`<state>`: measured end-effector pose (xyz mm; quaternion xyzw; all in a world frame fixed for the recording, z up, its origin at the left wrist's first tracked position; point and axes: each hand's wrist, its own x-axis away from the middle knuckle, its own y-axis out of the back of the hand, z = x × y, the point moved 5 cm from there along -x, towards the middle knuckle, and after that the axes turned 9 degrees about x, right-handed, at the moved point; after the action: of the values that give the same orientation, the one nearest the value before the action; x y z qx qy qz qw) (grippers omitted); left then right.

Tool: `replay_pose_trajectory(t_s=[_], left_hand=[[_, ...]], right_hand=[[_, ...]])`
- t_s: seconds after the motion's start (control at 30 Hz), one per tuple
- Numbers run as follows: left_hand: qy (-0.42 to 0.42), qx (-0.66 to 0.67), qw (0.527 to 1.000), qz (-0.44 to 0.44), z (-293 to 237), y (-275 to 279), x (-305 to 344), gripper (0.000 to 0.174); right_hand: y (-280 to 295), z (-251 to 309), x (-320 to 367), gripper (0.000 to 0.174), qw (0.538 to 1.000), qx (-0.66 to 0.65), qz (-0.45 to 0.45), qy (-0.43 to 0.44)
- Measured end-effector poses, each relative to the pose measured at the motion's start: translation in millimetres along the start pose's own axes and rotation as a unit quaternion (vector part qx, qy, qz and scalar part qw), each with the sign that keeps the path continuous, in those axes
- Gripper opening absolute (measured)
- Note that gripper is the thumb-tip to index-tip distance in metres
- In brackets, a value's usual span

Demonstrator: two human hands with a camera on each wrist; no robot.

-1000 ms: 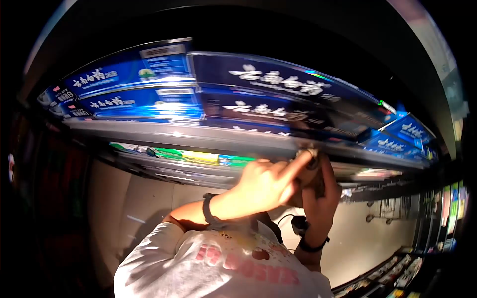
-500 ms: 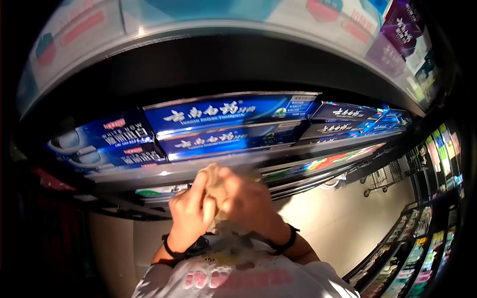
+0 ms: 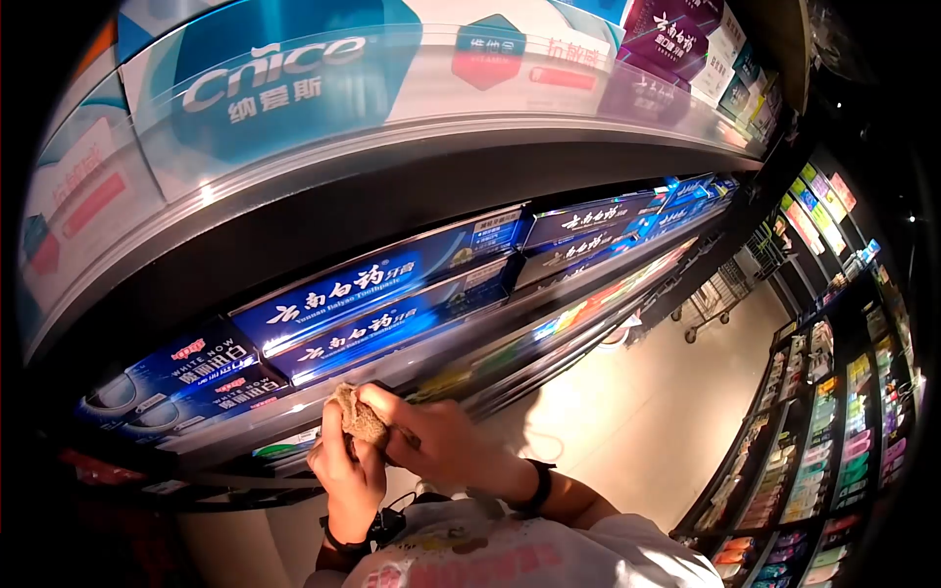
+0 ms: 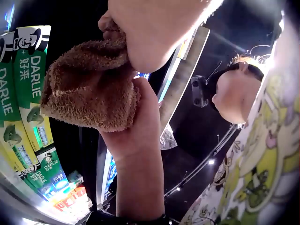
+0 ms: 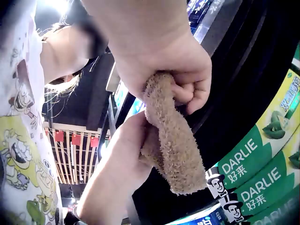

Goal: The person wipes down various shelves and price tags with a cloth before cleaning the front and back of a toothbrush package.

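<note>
A crumpled brown terry cloth (image 3: 365,423) is bunched between both hands, close in front of the shelf edge. My left hand (image 3: 348,480) grips it from below, with fingers pointing up toward the shelf. From the right, my right hand (image 3: 441,441) holds the same cloth, thumb and fingers curled into it. In the left wrist view a thick fold of the cloth (image 4: 89,89) hangs out between the hands. The right wrist view has a loose end of the cloth (image 5: 180,150) dangling below the curled fingers.
Blue toothpaste boxes (image 3: 343,304) are stacked on the shelf just beyond the hands. Above them, a shelf with a clear front lip carries large white-and-teal boxes (image 3: 284,78). Green toothpaste boxes (image 5: 248,183) sit lower. A shopping cart (image 3: 730,289) stands in the aisle at right.
Both hands, with the cloth, have moved left along the shelf edge, from before the dark boxes to the blue and white-now boxes. The head view has shifted, bringing the upper shelf into sight.
</note>
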<state>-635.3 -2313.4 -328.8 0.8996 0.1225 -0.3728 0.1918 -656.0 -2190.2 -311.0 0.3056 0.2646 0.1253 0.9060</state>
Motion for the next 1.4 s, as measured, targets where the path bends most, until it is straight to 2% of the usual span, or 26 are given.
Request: replay_pose_trajectory(t_s=[0.13, 0.27, 0.33, 0.4, 0.43, 0.47, 0.5, 0.53, 0.6, 0.67, 0.7, 0.73, 0.8, 0.93, 1.13, 1.2, 1.3, 1.4], left_hand=[[0.002, 0.009, 1.0, -0.023, -5, -6, 0, 0.047], [0.049, -0.015, 0.998, 0.026, -14, -27, -4, 0.047], [-0.019, 0.006, 0.997, 0.079, -46, -36, -20, 0.047], [-0.177, 0.013, 0.982, 0.067, -88, -42, -39, 0.045], [-0.268, -0.013, 0.963, 0.04, -102, -42, -45, 0.044], [-0.359, -0.039, 0.932, 0.015, -116, -43, -50, 0.043], [-0.324, -0.099, 0.941, 0.01, -133, -44, -66, 0.043], [-0.288, -0.158, 0.944, 0.003, -152, -48, -83, 0.044], [-0.23, -0.173, 0.948, -0.133, -178, -65, -119, 0.051], [-0.219, -0.226, 0.942, -0.115, -184, -90, -140, 0.048], [-0.151, -0.277, 0.947, -0.057, -188, -104, -145, 0.047], [-0.175, -0.277, 0.942, -0.067, -190, -115, -146, 0.047], [-0.2, -0.329, 0.919, -0.087, -206, -134, -145, 0.046], [-0.163, -0.308, 0.934, -0.078, -216, -174, -156, 0.049], [-0.203, -0.293, 0.932, -0.072, -238, -242, -165, 0.043], [-0.219, -0.287, 0.929, -0.085, -238, -257, -167, 0.044], [-0.21, -0.306, 0.925, -0.087, -242, -264, -168, 0.045], [-0.199, -0.305, 0.929, -0.06, -243, -263, -167, 0.047]], right_hand=[[3, -5, 3, 0.053, 1.0, -0.007, 0.007, -0.004], [20, -18, 12, 0.052, 0.999, 0.019, -0.032, 0.025], [51, -15, 14, 0.052, 0.988, 0.078, -0.094, 0.096], [105, 3, 19, 0.056, 0.97, 0.052, -0.125, 0.203], [135, 15, 20, 0.058, 0.954, 0.083, -0.153, 0.245], [157, 20, 17, 0.056, 0.923, 0.09, -0.226, 0.297], [184, 35, 11, 0.052, 0.917, 0.161, -0.237, 0.277], [201, 35, 4, 0.05, 0.918, 0.146, -0.246, 0.275], [232, 49, -11, 0.052, 0.938, 0.212, -0.211, 0.175], [242, 36, -21, 0.055, 0.898, 0.3, -0.234, 0.22], [247, 27, -26, 0.056, 0.902, 0.348, -0.22, 0.131], [251, 24, -26, 0.057, 0.884, 0.367, -0.243, 0.157], [264, 14, -23, 0.059, 0.877, 0.358, -0.26, 0.185], [301, -12, -19, 0.055, 0.9, 0.348, -0.229, 0.131], [365, -51, -11, 0.049, 0.918, 0.331, -0.209, 0.056], [378, -60, -10, 0.047, 0.909, 0.347, -0.214, 0.087], [390, -65, -14, 0.044, 0.891, 0.365, -0.201, 0.179], [398, -62, -19, 0.043, 0.867, 0.403, -0.162, 0.242]])
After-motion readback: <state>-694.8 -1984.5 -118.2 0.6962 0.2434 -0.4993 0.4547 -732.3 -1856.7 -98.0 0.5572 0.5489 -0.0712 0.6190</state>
